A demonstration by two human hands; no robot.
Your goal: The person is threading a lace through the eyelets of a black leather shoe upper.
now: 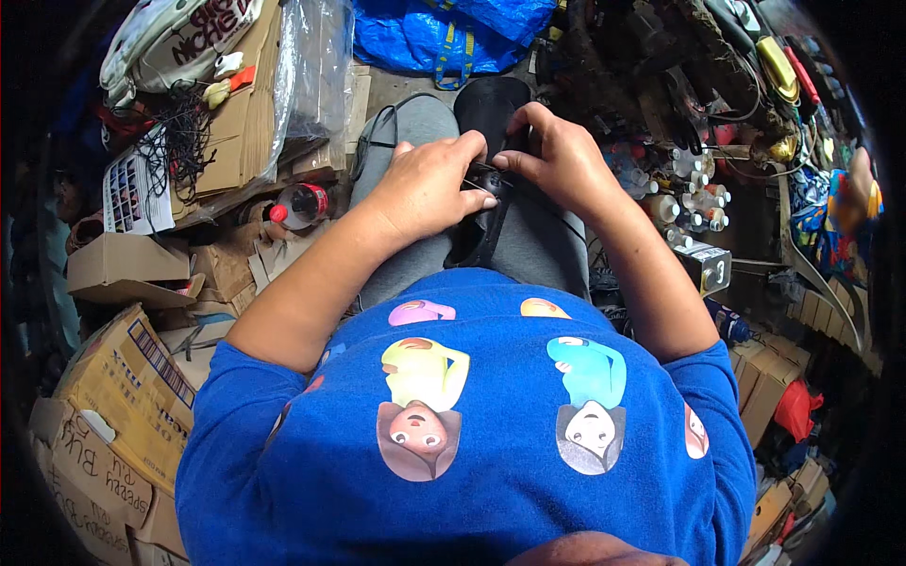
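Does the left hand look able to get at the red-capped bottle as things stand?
Probably yes: the bottle lies beside the left forearm, with nothing seen covering it, though the left hand would likely have to leave the black item first.

Black piece (489,99), upper centre: smooth, dull sheen; material unclear. Blue bag (401,40), upper centre: glossy plastic, crinkled. Clear sheeting (310,80), upper left: shiny, creased plastic. Cardboard boxes (118,377), lower left: matt, rough-edged. Bottle (302,208), left: clear glossy plastic. Blue shirt (510,481), lower centre: matt cloth.
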